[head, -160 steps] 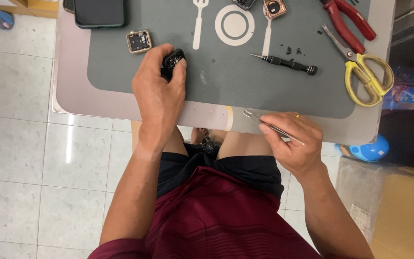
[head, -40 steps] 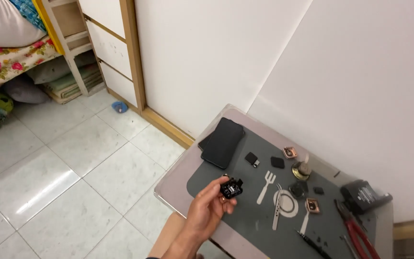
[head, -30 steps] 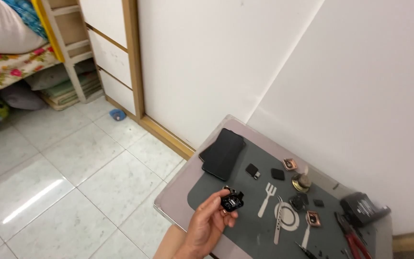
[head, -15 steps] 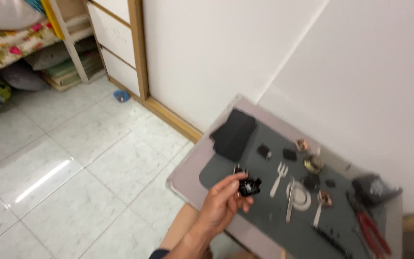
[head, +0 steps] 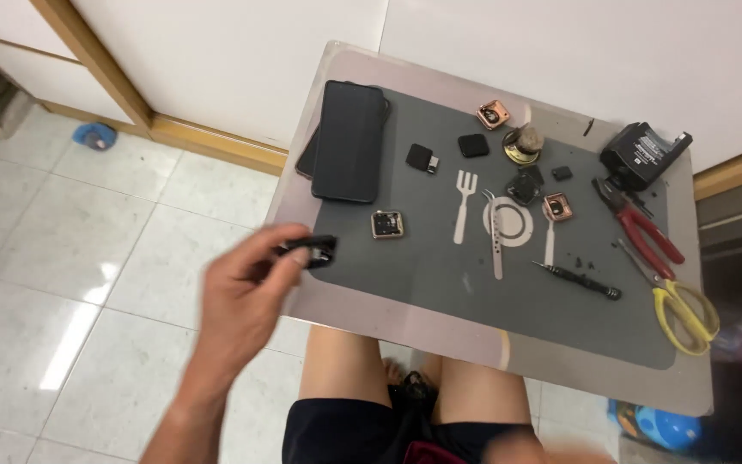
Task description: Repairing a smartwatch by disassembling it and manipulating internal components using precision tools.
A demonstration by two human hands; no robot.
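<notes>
My left hand (head: 242,309) is raised at the left edge of the small table (head: 362,314), pinching a small black part (head: 315,251) between thumb and fingers. The part hovers just left of the grey work mat (head: 440,266). A rose-gold square watch case (head: 387,224) lies on the mat a little to the right of it. A blurred strip of skin at the bottom edge seems to be my right hand (head: 551,454); its fingers are out of sight.
On the mat lie a dark phone (head: 349,142), tweezers (head: 495,241), a black screwdriver (head: 579,280), red pliers (head: 641,228), yellow scissors (head: 684,309), a black box (head: 643,153) and several small watch parts. My knees sit under the table; a white wall stands behind it.
The view has swung from the room down onto the table. My left hand still holds the black part, now lower and further left, by the table's left edge.
</notes>
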